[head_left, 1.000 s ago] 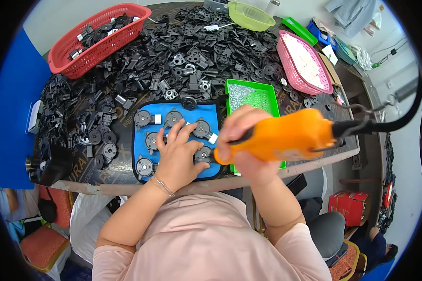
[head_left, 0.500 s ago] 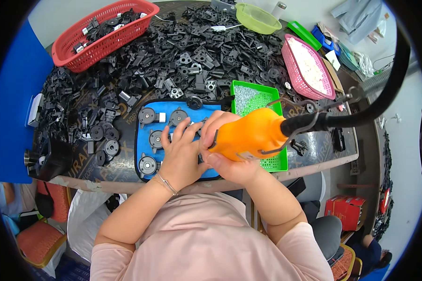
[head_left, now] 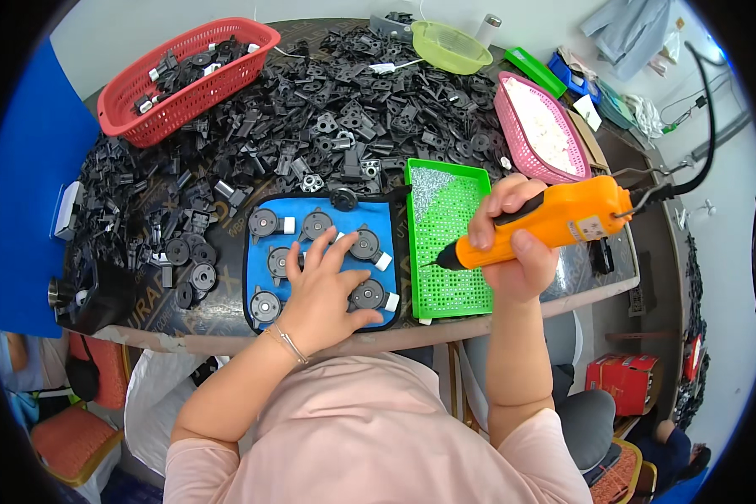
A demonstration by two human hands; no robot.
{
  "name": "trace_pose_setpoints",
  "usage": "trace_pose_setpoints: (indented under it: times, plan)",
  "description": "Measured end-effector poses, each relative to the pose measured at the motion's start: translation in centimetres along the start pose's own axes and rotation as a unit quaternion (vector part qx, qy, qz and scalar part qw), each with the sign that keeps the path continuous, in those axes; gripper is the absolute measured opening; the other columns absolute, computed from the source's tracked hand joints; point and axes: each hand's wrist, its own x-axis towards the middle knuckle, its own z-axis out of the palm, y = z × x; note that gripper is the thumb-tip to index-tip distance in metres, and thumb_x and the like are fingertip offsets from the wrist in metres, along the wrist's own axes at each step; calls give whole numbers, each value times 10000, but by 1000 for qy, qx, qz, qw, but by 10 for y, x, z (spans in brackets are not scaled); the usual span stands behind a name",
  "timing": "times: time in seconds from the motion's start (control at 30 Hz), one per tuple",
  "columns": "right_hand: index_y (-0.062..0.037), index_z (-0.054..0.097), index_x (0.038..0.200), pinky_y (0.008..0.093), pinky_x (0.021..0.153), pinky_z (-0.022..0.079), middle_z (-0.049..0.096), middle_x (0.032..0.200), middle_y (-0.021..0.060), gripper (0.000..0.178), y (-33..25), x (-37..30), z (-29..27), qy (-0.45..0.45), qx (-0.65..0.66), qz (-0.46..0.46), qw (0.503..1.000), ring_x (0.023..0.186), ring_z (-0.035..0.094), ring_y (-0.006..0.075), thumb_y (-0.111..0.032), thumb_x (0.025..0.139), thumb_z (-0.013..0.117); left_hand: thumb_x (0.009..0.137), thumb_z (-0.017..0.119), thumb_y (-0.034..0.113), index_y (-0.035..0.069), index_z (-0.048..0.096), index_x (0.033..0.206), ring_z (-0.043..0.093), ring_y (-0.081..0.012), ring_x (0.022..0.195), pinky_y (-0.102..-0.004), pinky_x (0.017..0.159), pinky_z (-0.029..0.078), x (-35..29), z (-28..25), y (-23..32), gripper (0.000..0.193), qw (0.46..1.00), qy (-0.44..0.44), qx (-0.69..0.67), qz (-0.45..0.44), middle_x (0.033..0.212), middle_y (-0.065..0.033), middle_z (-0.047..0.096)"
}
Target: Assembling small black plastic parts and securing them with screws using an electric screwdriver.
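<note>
My right hand [head_left: 517, 244] grips an orange electric screwdriver [head_left: 554, 220], whose thin bit points left over the green perforated tray [head_left: 449, 312]. Small silvery screws [head_left: 429, 189] lie heaped in the tray's far left part. My left hand [head_left: 321, 294] is open, fingers spread, over a blue mat [head_left: 344, 220] edged in black. Several round black parts rest on the mat, some with white blocks; one disc [head_left: 368, 295] sits beside my left thumb, another [head_left: 364, 244] just past the fingertips. My palm and fingers partly hide the mat's middle.
A large pile of black plastic parts [head_left: 294, 126] spreads over the table's far side. Behind it stand a red basket [head_left: 189, 97], a pale green bowl [head_left: 452, 46] and a pink basket [head_left: 533, 139] of small white pieces. A black cable [head_left: 704, 126] runs up from the screwdriver.
The screwdriver in my right hand has moved right, from the mat to above the green tray, and its bit now shows. My left hand stays over the mat, its fingers spread wider.
</note>
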Motion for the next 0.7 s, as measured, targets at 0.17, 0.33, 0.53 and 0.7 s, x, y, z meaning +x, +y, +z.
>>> trace_pose_setpoints:
  times: [0.17, 0.33, 0.53, 0.7]
  plan:
    - [14, 495, 984, 285, 597, 474, 494, 924, 127, 264, 2, -19, -14, 79, -50, 2, 996, 638, 559, 185, -48, 759, 619, 611, 825, 342, 118, 687, 1042, 270, -333, 1355, -586, 1077, 125, 34, -4, -6, 505, 989, 117, 84, 27, 1392, -120, 420]
    - [25, 507, 970, 274, 605, 478, 498, 914, 118, 264, 3, -27, -10, 80, -52, 17, 995, 650, 565, 174, 46, 728, 609, 624, 812, 348, 66, 698, 782, 290, -328, 1337, -609, 1060, 132, 51, 2, -9, 343, 984, 115, 137, 7, 1348, -160, 458]
    - [25, 500, 968, 291, 587, 481, 501, 914, 135, 268, 8, -29, -6, 80, -75, 19, 994, 622, 564, 199, -54, 748, 632, 624, 811, 306, 66, 713, 812, 305, -319, 1330, -611, 1064, 126, 51, 9, -8, 321, 988, 96, 118, -10, 1342, -144, 470]
    - [22, 499, 975, 287, 600, 482, 499, 919, 133, 264, 12, -26, -7, 77, -87, 15, 993, 633, 562, 195, -41, 755, 630, 627, 807, 278, 76, 723, 848, 339, -306, 1303, -609, 1061, 141, 50, 13, -3, 311, 993, 76, 90, 3, 1303, -119, 499]
